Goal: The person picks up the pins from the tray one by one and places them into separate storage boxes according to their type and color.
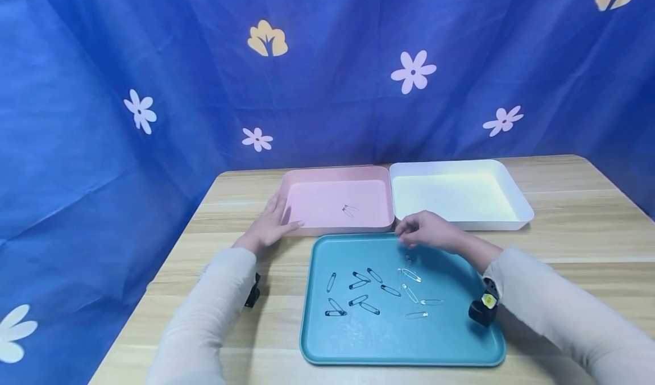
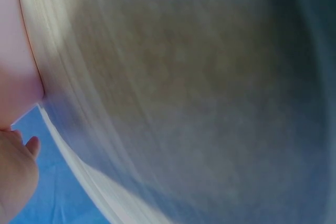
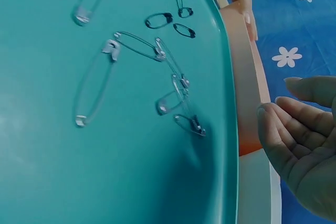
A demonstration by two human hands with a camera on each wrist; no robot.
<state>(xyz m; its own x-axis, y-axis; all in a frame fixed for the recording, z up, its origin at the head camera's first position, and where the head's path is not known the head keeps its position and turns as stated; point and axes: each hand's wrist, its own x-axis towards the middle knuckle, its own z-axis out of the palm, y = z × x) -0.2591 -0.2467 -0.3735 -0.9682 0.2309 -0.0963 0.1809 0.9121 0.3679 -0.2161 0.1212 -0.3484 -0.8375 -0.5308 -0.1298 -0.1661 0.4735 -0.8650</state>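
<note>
Left hand (image 1: 269, 226) resting flat-ish on the near left corner of the pink tray (image 1: 307, 226), fingers straight, thumb along the front rim, gripping nothing. Right hand (image 1: 427, 232) hovering over the far edge of the teal tray (image 1: 327, 345), fingers loosely curled and palm empty in the wrist view; can't tell if anything tiny is pinched at the tips. Safety pins (image 1: 378, 291) scattered across the middle of the teal tray, black ones toward the left, silver ones toward the right. One silver safety pin (image 1: 350, 210) lying alone mid pink tray. White tray (image 1: 517, 200) touching the pink one's right side, both along the wooden table's (image 1: 578, 226) far edge.
</note>
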